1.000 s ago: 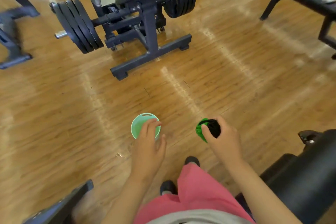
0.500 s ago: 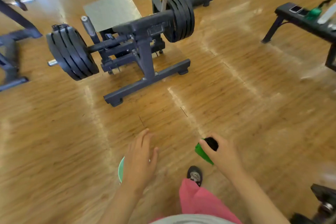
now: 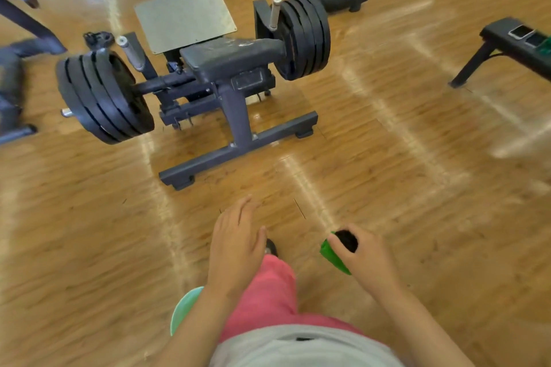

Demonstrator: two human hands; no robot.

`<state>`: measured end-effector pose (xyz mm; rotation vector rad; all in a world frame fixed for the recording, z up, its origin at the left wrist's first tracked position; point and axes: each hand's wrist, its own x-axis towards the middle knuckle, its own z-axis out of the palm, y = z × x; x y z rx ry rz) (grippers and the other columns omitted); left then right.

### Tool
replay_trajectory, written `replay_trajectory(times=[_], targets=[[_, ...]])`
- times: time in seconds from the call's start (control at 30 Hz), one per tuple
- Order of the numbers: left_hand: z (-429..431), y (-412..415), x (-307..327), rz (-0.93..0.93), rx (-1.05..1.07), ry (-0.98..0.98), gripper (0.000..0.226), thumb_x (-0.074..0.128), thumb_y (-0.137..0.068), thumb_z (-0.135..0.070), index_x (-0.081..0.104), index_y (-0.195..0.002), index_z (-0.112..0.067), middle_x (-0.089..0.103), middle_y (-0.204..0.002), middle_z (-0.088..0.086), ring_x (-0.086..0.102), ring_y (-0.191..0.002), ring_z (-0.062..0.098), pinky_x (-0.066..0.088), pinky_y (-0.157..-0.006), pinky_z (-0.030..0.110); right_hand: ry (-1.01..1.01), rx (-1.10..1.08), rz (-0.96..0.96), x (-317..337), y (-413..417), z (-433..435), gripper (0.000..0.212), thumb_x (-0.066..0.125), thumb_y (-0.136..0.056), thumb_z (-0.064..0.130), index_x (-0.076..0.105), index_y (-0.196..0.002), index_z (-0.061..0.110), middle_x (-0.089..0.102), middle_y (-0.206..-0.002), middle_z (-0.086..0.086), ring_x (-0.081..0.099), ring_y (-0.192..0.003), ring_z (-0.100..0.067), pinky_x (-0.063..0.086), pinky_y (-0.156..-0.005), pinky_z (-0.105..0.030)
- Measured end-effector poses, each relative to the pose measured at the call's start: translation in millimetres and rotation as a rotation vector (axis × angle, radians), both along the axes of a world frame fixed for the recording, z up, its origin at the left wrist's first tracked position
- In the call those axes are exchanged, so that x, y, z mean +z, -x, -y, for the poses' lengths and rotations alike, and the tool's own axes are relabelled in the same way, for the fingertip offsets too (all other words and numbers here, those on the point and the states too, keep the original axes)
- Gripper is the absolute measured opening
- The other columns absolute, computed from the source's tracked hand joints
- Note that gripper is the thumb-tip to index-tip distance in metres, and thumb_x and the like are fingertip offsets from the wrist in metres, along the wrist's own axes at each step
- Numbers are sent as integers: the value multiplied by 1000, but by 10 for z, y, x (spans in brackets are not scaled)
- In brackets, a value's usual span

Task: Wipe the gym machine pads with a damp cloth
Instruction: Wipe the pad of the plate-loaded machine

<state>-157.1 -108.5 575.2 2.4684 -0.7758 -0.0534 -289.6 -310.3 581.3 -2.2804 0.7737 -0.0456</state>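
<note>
My right hand (image 3: 362, 256) grips a bunched green and black cloth (image 3: 338, 250) at lower centre right. My left hand (image 3: 235, 244) hangs beside it with fingers relaxed and holds nothing. A mint green bowl (image 3: 183, 311) sits on the floor below my left forearm, partly hidden by it. Ahead stands a dark plate-loaded machine with a black pad (image 3: 229, 55) on top, well beyond both hands.
Black weight plates (image 3: 104, 98) hang at the machine's left and more plates (image 3: 307, 36) at its right, with a grey footplate (image 3: 185, 18) behind. A black bench (image 3: 515, 48) carrying phones stands at the right. Other machine frames sit at the left edge and far back on the wooden floor.
The view has lifted and come closer to the machine. My left hand left the green bowl, which slid down toward the bottom edge. My right hand kept its grip on the cloth.
</note>
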Motion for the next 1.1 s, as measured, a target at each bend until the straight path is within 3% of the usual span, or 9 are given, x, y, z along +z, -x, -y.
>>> replay_trajectory(times=[0.17,0.57,0.77,0.87,0.97,1.1], targets=[[238,-794,20,9,43,24,43,63,-90,-18,53,-131,-15,46,-141,0,40,-131,16,35,-111,41,49,-63,51,89,-829,382,29,59,-87,48,51,-68,27,56,-56,4,56,-55,-17,47,-54,-44],[361,-2047,77,-53,136,43,50,55,-94,-24,41,-142,-16,38,-149,-4,34,-138,12,33,-113,41,92,5,124,407,-2438,414,28,61,-88,41,49,-70,23,51,-57,6,52,-54,-14,41,-50,-33],[563,-2442,67,-69,141,32,54,58,-93,-22,39,-143,-15,36,-150,-3,33,-138,12,35,-112,41,-137,-6,160,309,-2973,593,18,62,-90,36,52,-75,34,56,-66,12,54,-63,1,38,-52,-16],[672,-2717,95,-38,161,61,55,56,-93,-22,37,-144,-12,34,-152,0,32,-139,13,33,-113,37,-224,-29,192,278,-3309,711,8,63,-90,35,62,-86,28,64,-76,10,57,-72,1,43,-58,-18],[825,-3066,181,38,170,85,52,48,-93,-29,38,-141,-12,34,-151,1,32,-139,13,27,-112,27,-254,-61,279,300,-3708,867,9,64,-89,32,64,-92,23,67,-81,11,59,-76,1,45,-62,-19],[1069,-3567,238,87,161,84,51,53,-91,-24,42,-138,-11,39,-148,3,34,-138,17,19,-115,24,-323,-98,342,302,-4206,1065,19,67,-88,29,59,-105,26,63,-94,16,58,-88,4,47,-71,-15]])
